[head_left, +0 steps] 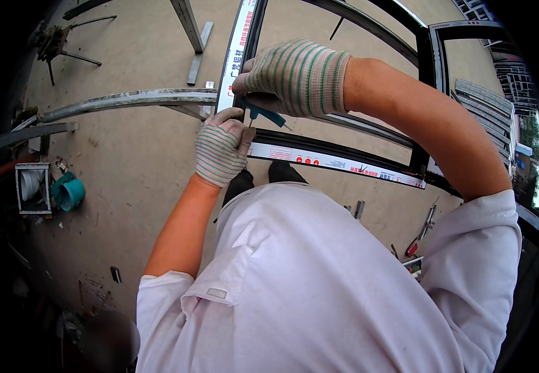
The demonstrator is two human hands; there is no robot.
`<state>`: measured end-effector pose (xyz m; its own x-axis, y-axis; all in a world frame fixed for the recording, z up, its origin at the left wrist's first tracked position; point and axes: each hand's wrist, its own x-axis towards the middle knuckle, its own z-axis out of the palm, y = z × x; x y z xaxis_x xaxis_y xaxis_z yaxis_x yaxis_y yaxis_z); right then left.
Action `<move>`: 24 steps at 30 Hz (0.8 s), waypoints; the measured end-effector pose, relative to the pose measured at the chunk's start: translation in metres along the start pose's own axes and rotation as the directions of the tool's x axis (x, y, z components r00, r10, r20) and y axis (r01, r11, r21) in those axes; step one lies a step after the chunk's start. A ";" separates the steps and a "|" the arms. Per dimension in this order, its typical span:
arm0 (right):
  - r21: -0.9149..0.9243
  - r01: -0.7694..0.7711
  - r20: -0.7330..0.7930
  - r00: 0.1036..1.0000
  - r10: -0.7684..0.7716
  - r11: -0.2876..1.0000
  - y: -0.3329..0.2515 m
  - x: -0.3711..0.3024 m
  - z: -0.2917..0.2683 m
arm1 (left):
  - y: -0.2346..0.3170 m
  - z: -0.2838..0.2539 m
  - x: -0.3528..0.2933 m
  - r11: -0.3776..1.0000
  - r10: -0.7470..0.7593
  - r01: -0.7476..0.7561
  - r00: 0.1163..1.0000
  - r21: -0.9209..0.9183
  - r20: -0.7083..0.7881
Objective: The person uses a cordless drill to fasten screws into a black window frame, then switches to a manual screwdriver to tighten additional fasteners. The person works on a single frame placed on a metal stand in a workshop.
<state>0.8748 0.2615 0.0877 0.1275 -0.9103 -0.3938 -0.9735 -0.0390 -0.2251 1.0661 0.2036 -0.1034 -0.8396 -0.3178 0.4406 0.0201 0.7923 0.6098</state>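
At the upper centre of the frame, the right grip [288, 78], in a green-striped knit glove, is holding a teal-handled tool [268, 115] with its fingers bent around it. The handle is showing a side branch and is sloping from upper left to lower right, a thin metal tip pointing lower right. Just below left, the gloved left grip [221, 148] is bending its fingers at the corner of a black window frame [338, 164]; what they are pinching, one cannot tell. The window frame's left bar is running nearly upright, its lower bar slanting gently down rightward, both carrying white film strips with red and dark printing.
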 end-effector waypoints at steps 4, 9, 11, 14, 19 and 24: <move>-0.336 0.354 -0.029 0.922 -0.385 0.873 0.010 -0.003 0.005 | 0.003 -0.005 0.001 1.000 -0.015 0.016 0.998 -0.006 0.061; -0.312 0.320 -0.003 0.941 -0.338 0.895 0.017 0.012 0.017 | -0.001 -0.002 0.000 1.000 0.001 -0.001 1.000 -0.027 0.023; -0.265 0.248 0.122 0.967 -0.223 0.932 0.017 0.018 0.017 | -0.001 -0.003 0.000 1.000 0.009 -0.009 1.000 -0.009 0.020; -0.090 0.096 0.115 0.990 -0.085 0.991 0.016 0.013 0.014 | 0.001 -0.002 0.001 1.000 -0.012 0.012 1.000 0.009 0.026; 0.074 -0.193 0.202 0.964 0.175 0.978 0.000 0.004 -0.001 | -0.002 -0.001 -0.002 0.999 -0.031 0.032 0.998 -0.017 0.055; 0.361 -0.390 0.213 0.919 0.333 0.847 -0.001 0.002 0.006 | 0.008 -0.010 0.005 0.999 -0.014 0.017 0.997 -0.040 0.075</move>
<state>0.8771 0.2627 0.0818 -0.1664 -0.7615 -0.6265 -0.8057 0.4713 -0.3588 1.0676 0.2030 -0.0899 -0.8780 -0.2893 0.3815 0.0272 0.7654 0.6430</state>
